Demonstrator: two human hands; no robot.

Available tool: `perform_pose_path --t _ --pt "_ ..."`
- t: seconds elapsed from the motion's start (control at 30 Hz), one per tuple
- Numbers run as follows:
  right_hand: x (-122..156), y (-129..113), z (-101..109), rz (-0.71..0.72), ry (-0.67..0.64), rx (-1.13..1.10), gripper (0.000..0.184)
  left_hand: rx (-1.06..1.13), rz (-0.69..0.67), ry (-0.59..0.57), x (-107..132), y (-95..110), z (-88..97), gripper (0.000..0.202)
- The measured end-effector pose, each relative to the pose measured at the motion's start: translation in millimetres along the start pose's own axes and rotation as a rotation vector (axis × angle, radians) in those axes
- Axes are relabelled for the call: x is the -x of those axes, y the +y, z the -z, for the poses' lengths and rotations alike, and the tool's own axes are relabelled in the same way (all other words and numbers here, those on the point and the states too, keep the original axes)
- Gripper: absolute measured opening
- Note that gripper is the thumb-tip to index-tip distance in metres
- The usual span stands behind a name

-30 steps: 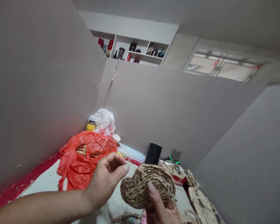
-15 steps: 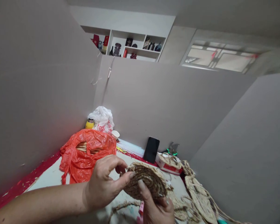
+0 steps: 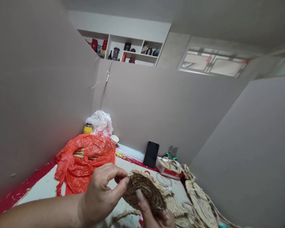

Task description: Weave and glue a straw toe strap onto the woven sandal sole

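Observation:
A round woven straw piece of coiled braid is held up above the table near the bottom middle of the view. My left hand pinches its left rim between thumb and fingers. My right hand grips it from below, the thumb lying across the coil's face. A loose braid end hangs under the piece.
An orange plastic bag with straw inside lies at left, with a white bag, yellow bottle and paper cup behind it. A black phone leans on the grey partition. More woven straw pieces lie at right.
My left hand went from open beside the woven piece to pinching its rim. The piece has tilted and dropped lower, and the view has shifted slightly right.

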State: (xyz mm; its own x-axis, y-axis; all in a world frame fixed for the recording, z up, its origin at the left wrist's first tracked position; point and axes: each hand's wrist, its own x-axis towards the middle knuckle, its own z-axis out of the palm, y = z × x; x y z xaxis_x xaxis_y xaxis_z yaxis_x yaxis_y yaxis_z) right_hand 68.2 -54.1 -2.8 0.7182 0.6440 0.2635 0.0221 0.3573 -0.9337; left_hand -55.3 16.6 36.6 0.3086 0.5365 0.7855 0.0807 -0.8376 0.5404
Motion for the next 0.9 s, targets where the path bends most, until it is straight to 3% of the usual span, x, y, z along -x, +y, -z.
perform_pose_path --t 0.23,0.4,0.63,0.73,0.9 --pt "1.9 -0.1 -0.6 0.052 -0.019 0.028 0.028 0.018 -0.036 -0.016 -2.3 4.2 2.4 0.004" --pt "4.8 3.9 -1.7 0.220 0.015 0.045 0.020 0.058 -0.070 0.017 -1.9 1.5 1.9 0.005" --pt "5.1 8.4 -1.6 0.265 0.002 0.051 0.012 0.008 -0.086 -0.033 0.6 -0.2 0.7 0.010" --pt "4.6 10.3 -1.1 0.277 -0.026 0.056 0.015 0.057 0.022 -0.090 -4.2 3.7 4.0 0.012" --pt "3.6 14.8 2.9 0.236 -0.007 0.084 0.021 0.383 0.396 -0.296 -20.9 8.0 14.7 0.015"
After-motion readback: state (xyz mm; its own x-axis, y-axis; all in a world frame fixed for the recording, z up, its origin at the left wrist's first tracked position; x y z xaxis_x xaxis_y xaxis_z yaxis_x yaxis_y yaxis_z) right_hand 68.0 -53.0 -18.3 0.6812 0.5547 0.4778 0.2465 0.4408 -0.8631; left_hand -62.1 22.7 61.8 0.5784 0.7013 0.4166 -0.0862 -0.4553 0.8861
